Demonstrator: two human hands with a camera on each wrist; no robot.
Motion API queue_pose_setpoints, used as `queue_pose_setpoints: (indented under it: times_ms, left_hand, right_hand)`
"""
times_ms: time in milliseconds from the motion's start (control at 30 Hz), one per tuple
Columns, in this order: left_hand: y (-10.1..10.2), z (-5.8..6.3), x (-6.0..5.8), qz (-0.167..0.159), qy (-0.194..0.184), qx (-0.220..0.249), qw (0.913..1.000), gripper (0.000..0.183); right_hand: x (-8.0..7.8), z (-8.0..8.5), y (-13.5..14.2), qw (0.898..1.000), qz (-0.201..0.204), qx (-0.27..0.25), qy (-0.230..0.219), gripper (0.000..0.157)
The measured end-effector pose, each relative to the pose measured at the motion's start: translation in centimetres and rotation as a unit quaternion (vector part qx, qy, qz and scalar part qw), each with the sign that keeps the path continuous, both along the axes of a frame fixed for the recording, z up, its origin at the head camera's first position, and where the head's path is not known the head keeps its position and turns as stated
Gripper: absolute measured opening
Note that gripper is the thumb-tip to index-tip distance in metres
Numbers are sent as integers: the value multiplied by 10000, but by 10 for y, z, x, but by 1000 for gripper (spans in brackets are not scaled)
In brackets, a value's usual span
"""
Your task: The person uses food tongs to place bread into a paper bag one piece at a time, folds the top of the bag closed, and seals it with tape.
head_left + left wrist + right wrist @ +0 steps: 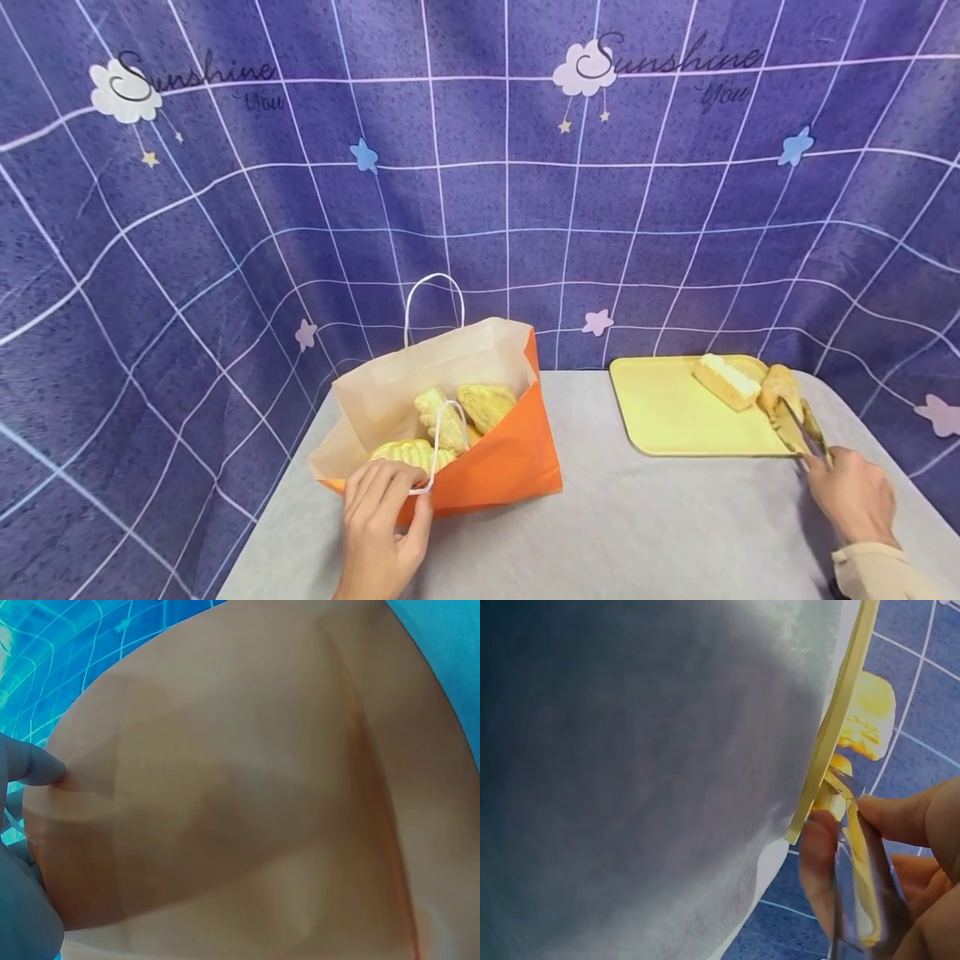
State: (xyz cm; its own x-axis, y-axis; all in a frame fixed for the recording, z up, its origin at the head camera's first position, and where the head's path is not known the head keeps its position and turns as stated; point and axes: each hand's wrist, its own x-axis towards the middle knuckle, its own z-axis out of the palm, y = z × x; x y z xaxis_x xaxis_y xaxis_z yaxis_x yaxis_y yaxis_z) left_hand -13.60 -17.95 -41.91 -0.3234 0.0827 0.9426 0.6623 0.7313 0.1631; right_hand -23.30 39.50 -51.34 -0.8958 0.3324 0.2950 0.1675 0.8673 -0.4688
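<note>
My left hand pinches the near rim of an orange paper bag, beside its white handle. Several yellowish bread pieces show inside the open bag. In the left wrist view, thumb and fingers hold the bag's paper wall at its edge. My right hand grips shiny metal tongs, their tips at a browned bread piece on the right end of a yellow tray. Whether the tips clamp it I cannot tell. Beside it lies a long bun with a white topping.
Bag and tray stand on a light grey tabletop, with the bag left of the tray. A purple-blue curtain with white grid lines, stars and clouds hangs behind and at both sides.
</note>
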Motion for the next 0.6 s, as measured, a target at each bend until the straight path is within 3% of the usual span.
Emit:
queue_pose_setpoints:
  times_ms: [300, 600]
  left_hand:
    - [2, 1, -2, -30, 14, 23, 10000, 11]
    - [4, -1, -1, 4, -17, 33, 10000, 12]
  right_hand:
    - [8, 6, 2, 9982, 79, -10, 602, 20]
    - [22, 16, -8, 9955, 255, -44, 912, 27]
